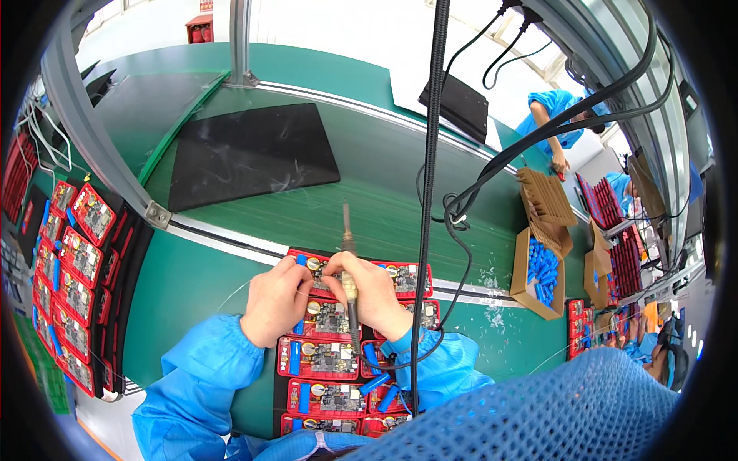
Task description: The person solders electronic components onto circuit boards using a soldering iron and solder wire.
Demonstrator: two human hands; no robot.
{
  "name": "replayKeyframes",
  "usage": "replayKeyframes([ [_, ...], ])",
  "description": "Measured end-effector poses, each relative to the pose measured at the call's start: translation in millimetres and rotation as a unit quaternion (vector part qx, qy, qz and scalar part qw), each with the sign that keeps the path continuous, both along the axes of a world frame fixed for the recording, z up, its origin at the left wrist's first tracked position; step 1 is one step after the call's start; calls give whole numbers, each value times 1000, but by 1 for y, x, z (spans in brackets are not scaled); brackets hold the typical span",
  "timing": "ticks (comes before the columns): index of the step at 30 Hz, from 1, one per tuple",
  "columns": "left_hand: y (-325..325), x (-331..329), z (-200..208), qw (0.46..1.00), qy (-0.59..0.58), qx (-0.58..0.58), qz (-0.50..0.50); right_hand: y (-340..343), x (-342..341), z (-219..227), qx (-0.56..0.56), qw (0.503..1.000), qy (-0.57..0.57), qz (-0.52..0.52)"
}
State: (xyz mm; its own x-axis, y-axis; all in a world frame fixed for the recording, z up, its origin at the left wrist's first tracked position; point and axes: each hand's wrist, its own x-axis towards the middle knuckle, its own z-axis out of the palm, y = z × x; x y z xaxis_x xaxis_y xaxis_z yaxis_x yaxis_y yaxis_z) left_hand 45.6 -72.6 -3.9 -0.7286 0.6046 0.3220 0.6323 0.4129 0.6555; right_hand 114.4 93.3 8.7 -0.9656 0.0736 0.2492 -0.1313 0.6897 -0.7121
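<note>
My right hand (369,292) is closed round a soldering iron (348,265), whose metal end points away from me and whose cord trails down from the handle. Its fingertips reach to a red-cased circuit board (400,276) in the far row. My left hand (275,303) is pinched over the same row's left end, and a thin pale wire (233,294) runs out beside it. The fingertips hide where the two hands meet. Nearer me, more red-cased boards (330,357) lie in two columns, with blue cylindrical cells (294,358) on several of them.
Stacked trays of similar boards (77,269) stand at the left. A cardboard box (538,300) of blue cells sits to the right, near white scraps. Black cables (434,154) hang across the middle. A black sheet (254,154) lies behind. Another person in blue (550,119) works at the far right.
</note>
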Motion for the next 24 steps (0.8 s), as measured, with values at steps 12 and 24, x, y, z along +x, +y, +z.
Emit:
replayKeyframes([
  [12, 10, 11, 1, 996, 33, -69, 38, 8, 38, 10, -241, 965, 52, -89],
  [24, 8, 15, 3, 996, 26, -53, 72, 5, 42, -7, -270, 956, 30, -107],
])
